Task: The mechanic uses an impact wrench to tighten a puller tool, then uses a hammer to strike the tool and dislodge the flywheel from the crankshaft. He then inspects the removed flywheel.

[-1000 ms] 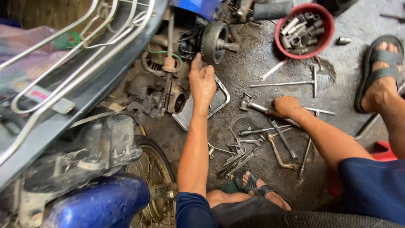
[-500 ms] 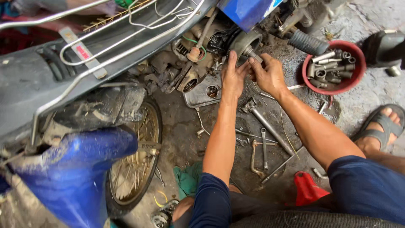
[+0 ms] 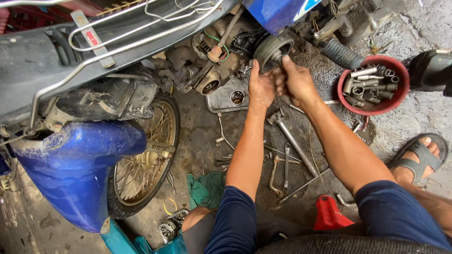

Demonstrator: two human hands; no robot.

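- You have a red bowl (image 3: 394, 104) of metal sockets to the right; a black sandal (image 3: 420, 155) lies just below it
- Loose wrenches (image 3: 286, 165) are scattered on the greasy floor (image 3: 202, 131)
- A green rag (image 3: 207, 189) sits near the spoked wheel (image 3: 143, 162); the blue fender (image 3: 75, 164) covers the wheel's left side
- A red cap (image 3: 329, 214) lies near the bottom edge

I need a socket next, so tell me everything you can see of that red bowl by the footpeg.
The red bowl is round, looks like plastic, grimy at the rim, and sits upright on the wet concrete floor right of both hands. It is heaped with metal sockets, tubular, grey, lying at mixed angles. A black ribbed footpeg lies just beside its rim. Neither hand touches it.
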